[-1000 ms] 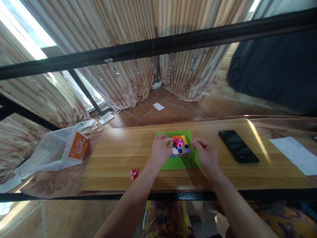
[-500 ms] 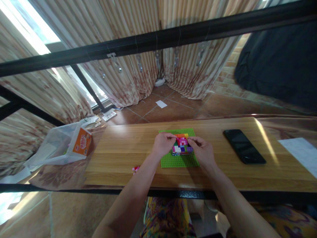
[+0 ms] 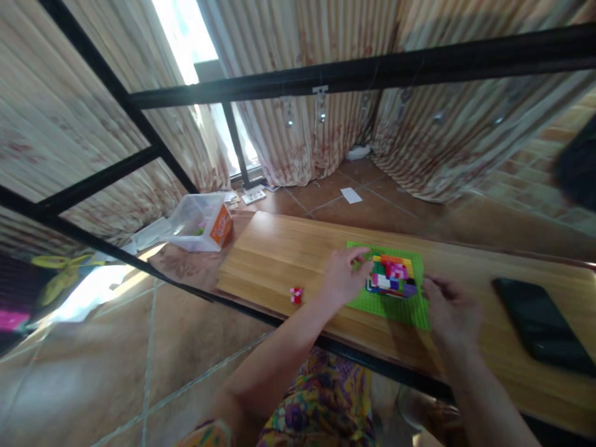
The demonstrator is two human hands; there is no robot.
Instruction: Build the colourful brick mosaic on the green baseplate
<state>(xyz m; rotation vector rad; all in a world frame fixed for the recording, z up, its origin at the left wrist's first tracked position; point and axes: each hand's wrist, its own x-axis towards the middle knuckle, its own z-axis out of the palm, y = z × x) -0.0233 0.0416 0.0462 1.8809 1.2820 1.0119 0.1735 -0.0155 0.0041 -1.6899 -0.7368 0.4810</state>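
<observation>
A block-shaped build of colourful toy bricks sits on a green studded baseplate, with pink, white, green, orange and purple on top. My left hand is at the build's left side, thumb and forefinger apart, with no brick visible between them. By the plate's right edge is my right hand, a little off the build. It is blurred, its fingers loosely bent and apart, and I see nothing in it. A few loose red and pink bricks lie left of my left forearm.
A black phone lies on the wooden tabletop at the right. Beyond the table's left end stands a clear plastic bin with an orange label and some bricks inside. A black metal bar crosses above, before curtains.
The view has swung left, so the table appears shifted right and tilted. Both hands have come away from the brick build, and their fingers have spread. More of the loose red bricks shows.
</observation>
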